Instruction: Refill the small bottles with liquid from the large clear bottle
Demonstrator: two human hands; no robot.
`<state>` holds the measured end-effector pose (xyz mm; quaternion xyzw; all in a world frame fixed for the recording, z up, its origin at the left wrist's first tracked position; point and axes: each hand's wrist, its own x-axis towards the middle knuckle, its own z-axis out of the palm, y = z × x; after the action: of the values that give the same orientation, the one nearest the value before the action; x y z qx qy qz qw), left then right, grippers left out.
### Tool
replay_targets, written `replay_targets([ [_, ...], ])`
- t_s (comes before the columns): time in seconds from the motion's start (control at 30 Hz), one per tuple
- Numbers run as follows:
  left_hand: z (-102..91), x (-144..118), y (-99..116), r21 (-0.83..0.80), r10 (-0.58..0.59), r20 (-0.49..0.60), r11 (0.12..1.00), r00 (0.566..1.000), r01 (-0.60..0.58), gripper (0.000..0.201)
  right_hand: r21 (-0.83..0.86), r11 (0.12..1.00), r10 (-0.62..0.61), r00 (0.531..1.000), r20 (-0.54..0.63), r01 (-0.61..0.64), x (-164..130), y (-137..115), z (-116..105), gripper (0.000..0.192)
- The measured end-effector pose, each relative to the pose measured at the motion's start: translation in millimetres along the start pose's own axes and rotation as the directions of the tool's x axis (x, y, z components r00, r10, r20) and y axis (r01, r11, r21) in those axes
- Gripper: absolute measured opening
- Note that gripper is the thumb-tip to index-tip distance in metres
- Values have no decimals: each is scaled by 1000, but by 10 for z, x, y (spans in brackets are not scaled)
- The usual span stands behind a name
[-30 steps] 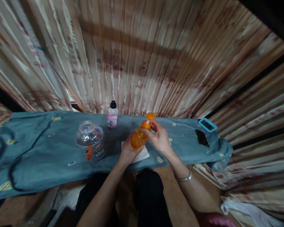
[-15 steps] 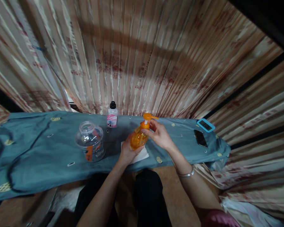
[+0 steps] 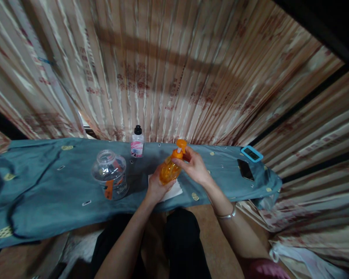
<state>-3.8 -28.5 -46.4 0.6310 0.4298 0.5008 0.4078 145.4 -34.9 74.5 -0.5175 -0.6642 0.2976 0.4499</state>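
I've got the orange pump bottle [image 3: 169,170] tilted above the near edge of the blue-covered table [image 3: 46,193], around its middle. My left hand [image 3: 155,186] wraps the bottle's body from below; my right hand [image 3: 193,167] pinches the pump head [image 3: 180,146] at the neck, fingers closed on it. Under the bottle a white napkin [image 3: 174,190] lies flat at the near edge. To the left, a clear plastic jar [image 3: 110,174] stands open-mouthed, near but apart. By the far edge a small bottle with a black cap [image 3: 137,141] stands upright against the striped curtain [image 3: 163,69]. Toward the right end lie a black phone [image 3: 246,169] and a blue-framed gadget [image 3: 251,154], well clear of my hands.
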Motion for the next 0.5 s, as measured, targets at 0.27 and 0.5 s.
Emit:
replay_targets([
  [0.27, -9, -9, 10, -10, 3, 6, 1000, 1000, -3, 60, -6, 1000, -13, 997, 82, 13, -44, -68, -102, 57],
  [0.5, -3, 4, 34, -8, -22, -10, 1000, 1000, 22, 58, -109, 993, 27, 998, -51, -32, -5, -57, -42, 39],
])
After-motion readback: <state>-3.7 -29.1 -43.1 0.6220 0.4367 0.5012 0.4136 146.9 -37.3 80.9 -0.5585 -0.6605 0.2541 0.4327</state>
